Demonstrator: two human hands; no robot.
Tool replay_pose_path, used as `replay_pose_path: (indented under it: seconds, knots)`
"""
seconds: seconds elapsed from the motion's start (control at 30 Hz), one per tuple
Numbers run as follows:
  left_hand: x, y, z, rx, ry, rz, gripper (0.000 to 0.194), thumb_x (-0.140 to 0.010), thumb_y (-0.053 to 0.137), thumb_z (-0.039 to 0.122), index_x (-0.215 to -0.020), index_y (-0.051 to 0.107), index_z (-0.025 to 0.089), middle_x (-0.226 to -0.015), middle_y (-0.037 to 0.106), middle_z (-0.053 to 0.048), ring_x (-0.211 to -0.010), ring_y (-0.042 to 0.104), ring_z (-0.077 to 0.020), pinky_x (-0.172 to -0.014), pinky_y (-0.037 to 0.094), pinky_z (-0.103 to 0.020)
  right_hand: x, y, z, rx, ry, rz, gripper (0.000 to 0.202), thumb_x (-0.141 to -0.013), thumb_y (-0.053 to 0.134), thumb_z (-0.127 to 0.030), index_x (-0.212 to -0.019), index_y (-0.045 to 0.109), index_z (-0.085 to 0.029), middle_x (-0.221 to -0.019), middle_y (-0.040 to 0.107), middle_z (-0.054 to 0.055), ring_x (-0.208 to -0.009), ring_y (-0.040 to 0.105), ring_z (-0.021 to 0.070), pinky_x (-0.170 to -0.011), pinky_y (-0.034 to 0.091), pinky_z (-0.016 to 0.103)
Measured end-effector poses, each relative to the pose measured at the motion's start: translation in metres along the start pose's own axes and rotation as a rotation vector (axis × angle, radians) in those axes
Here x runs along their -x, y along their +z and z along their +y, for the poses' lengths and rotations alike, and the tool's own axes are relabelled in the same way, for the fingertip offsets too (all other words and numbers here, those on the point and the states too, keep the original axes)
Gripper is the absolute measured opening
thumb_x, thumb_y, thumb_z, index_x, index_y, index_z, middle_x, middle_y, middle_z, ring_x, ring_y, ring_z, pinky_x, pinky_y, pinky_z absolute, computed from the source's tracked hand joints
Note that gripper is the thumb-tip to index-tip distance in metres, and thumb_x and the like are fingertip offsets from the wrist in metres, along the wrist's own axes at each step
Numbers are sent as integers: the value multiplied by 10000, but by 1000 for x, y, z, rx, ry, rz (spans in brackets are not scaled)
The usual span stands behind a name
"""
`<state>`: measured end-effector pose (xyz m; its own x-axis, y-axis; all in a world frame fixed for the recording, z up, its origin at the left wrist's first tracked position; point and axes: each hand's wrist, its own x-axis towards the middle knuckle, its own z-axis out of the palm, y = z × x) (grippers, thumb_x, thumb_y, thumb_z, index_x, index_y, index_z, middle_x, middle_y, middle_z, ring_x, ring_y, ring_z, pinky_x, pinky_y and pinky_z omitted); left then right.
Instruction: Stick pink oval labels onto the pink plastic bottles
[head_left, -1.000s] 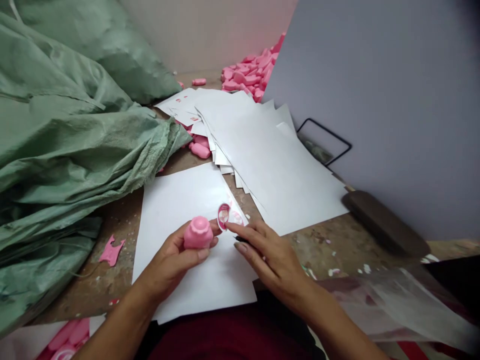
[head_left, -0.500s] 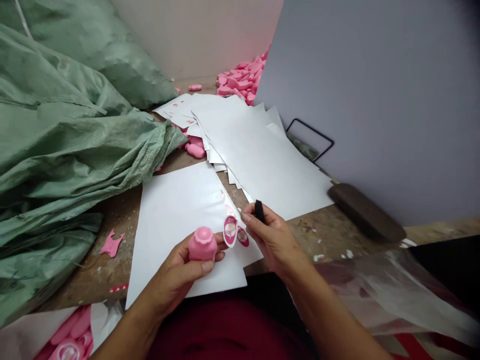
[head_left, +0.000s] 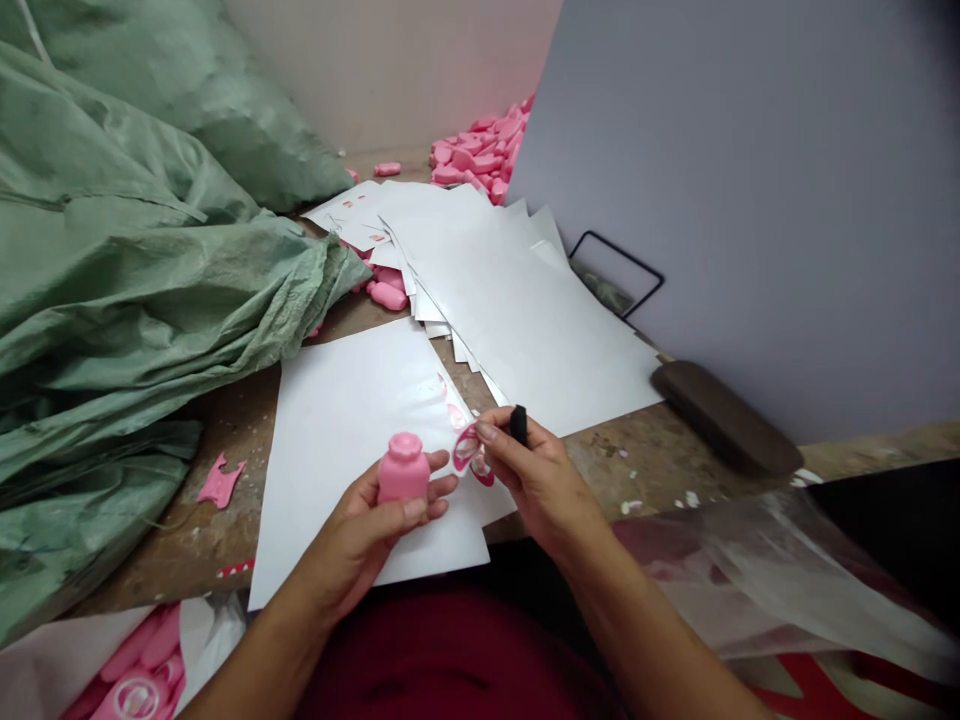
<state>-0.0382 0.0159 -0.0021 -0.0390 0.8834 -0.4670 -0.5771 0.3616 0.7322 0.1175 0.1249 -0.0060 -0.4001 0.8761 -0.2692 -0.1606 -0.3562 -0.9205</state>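
Note:
A small pink bottle (head_left: 405, 472) stands upright in my left hand (head_left: 367, 535), its scalloped top facing up. Thumb and fingers wrap round its lower part. To the right, my right hand (head_left: 536, 470) pinches an oval pink-and-white sticker (head_left: 465, 448) between thumb and forefinger. A black object (head_left: 518, 425) sticks up between the fingers of that same hand. The sticker is a short way from the bottle, not touching it. Below both hands lies a white sheet (head_left: 337, 430), with several more stickers along its right edge, one of them (head_left: 482, 468) just behind the held one.
A fan of white sheets (head_left: 517, 310) covers the middle of the table. Pink bottles are heaped (head_left: 480, 150) at the back. Green sacks (head_left: 150, 240) fill the left, a grey panel (head_left: 735, 200) the right, with a dark oblong case (head_left: 727, 420) below. An open bag (head_left: 142, 670) holds pink bottles.
The held sticker has moved away from my left fingertips and tilted toward my right hand. The bottle has turned more upright. The view has shifted slightly.

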Motion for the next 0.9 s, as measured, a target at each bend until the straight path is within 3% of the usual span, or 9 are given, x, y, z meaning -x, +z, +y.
replay_pose_path:
  seconds: [0.13, 0.27, 0.43, 0.6, 0.77, 0.9]
  knots:
    - [-4, 6, 3, 133, 0, 48, 386, -786, 764, 353, -1119, 685, 175, -1243, 667, -112, -1043, 663, -225, -898, 517, -327, 4, 1, 0, 52, -46, 25, 314, -760, 721, -501, -781, 585, -218, -559, 395, -75, -492, 301, 86, -479, 245, 251]
    - [-7, 12, 4, 194, 35, 48, 412, -879, 653, 457, -1210, 624, 214, -1145, 667, -74, -952, 640, -166, -773, 532, -266, 15, 5, -7, 285, -117, -100, 241, -840, 670, -458, -816, 610, -226, -646, 486, -41, -565, 402, 111, -515, 311, 254]
    - [-8, 19, 4, 236, 27, 61, 366, -887, 655, 351, -1227, 600, 226, -1156, 638, -48, -963, 616, -149, -786, 517, -243, 20, 13, -15, 381, -188, -180, 142, -857, 637, -350, -785, 624, -228, -734, 579, -17, -705, 537, 149, -659, 436, 285]
    - [-9, 25, 5, 306, 0, 68, 328, -965, 513, 422, -1235, 549, 239, -1136, 629, -68, -897, 620, -156, -724, 556, -296, 17, 16, -9, 376, -140, -179, 124, -825, 659, -358, -851, 667, -236, -772, 627, -11, -723, 579, 159, -681, 467, 307]
    - [-9, 29, 6, 290, -42, 84, 396, -999, 383, 496, -1269, 510, 235, -1111, 657, -97, -882, 645, -164, -709, 560, -295, 16, 15, -4, 429, -84, -103, 451, -791, 690, -390, -1217, 595, -277, -787, 616, -9, -738, 596, 187, -703, 494, 362]
    - [-9, 29, 4, 237, -27, 66, 414, -992, 384, 519, -1281, 498, 245, -1151, 659, -100, -1019, 643, -210, -762, 559, -320, 16, 14, 0, 467, -112, -100, 414, -827, 652, -377, -1218, 557, -281, -751, 602, -15, -703, 592, 188, -696, 501, 380]
